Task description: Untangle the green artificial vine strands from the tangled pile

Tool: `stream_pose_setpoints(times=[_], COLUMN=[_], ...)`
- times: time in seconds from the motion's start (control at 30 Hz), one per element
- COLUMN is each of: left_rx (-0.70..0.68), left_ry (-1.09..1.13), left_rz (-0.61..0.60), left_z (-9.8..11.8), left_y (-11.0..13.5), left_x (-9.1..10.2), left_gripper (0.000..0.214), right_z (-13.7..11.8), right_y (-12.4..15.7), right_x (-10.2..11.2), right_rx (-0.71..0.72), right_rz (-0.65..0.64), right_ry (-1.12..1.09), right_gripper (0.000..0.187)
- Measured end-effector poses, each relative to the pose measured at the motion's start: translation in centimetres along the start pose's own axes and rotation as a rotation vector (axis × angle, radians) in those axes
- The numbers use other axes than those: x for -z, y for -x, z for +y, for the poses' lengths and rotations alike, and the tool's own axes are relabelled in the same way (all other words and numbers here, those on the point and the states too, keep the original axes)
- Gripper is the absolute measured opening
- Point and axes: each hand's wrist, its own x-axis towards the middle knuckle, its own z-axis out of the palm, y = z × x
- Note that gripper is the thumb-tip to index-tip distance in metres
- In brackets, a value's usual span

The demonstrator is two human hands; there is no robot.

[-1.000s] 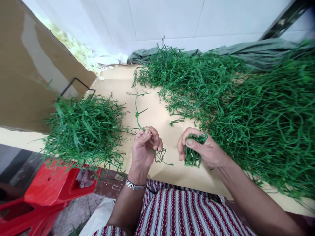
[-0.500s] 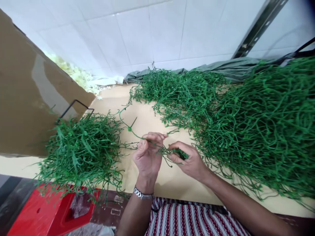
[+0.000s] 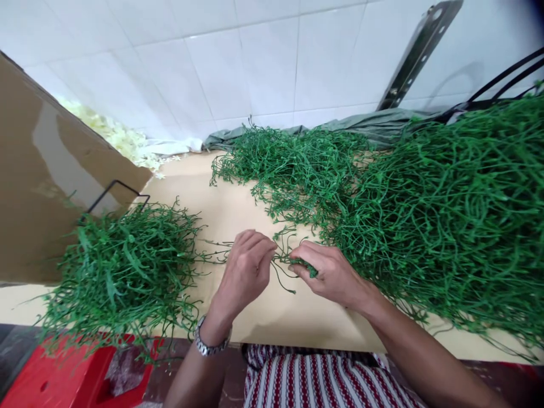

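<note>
Wall (image 3: pixel 263 62): pale glossy tiles across the back of the head view, with a slotted metal bracket (image 3: pixel 419 54) standing at a slant on the right and black cables (image 3: pixel 505 78) near the right edge.
Bench (image 3: pixel 225 195): cream top along the foot of the wall, a crumpled grey-green cloth (image 3: pixel 378 127) bunched at its back.
Cardboard (image 3: pixel 55 187): large and brown, upright at the far left; a black wire frame (image 3: pixel 126 187) shows in front of it.
Yellowish pieces (image 3: pixel 113 133): heaped between the cardboard and the wall.
Left pile (image 3: pixel 123 266): tangled green stems, hanging over the front edge above a red stool (image 3: pixel 59 368).
Back pile (image 3: pixel 293 164): more stems lying before the cloth, running into the right pile.
Right pile (image 3: pixel 450 209): the largest heap, reaching the right edge of the view.
Left hand (image 3: pixel 249 269): back turned up, fingers curled towards the thumb; the fingertips are partly hidden, so I cannot tell whether they grip a stem. A metal watch (image 3: pixel 210 340) circles the wrist.
Right hand (image 3: pixel 334 275): thumb and fingers closed on a small green bunch (image 3: pixel 312 271), near the left hand.
Thin stems (image 3: pixel 283 258): between the two hands, over the middle of the bench; one curves down towards the front edge.
Striped clothing (image 3: pixel 327 379): red, white and grey, below the bench edge.
</note>
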Motion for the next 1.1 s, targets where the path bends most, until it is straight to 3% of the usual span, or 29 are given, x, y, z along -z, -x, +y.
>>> stream_pose_setpoints(times=[0.1,0.2,0.33,0.57,0.87,1.1], left_rx=[0.087,0.203,0.293,0.314,0.244,0.439], left_ry=[0.137,0.309,0.375,0.413,0.365,0.589], left_rz=[-0.158,-0.190,-0.174,-0.158,0.014,-0.035], left_z=[-0.5,-0.5,-0.1,0.1,0.6,0.7], left_y=[-0.3,0.1,0.3,0.4,1.0,1.0], left_x=[-0.7,-1.3,-2.0,-2.4,-2.6,-2.5], left_gripper=[0.017,0.016,0.014,0.008,0.008,0.003], right_z=[0.3,0.5,0.6,0.3,0.3,0.1], right_y=[0.1,0.2,0.2,0.1,0.1,0.3], right_x=[0.0,0.1,0.2,0.4,0.9,0.7], right_rx=[-0.005,-0.031,-0.039,-0.050,-0.175,-0.144], right_rz=[-0.008,0.013,0.038,0.052,0.006,0.045], right_ry=[-0.074,-0.120,-0.132,-0.156,-0.217,-0.245], right_gripper=[0.009,0.009,0.008,0.002,0.005,0.009])
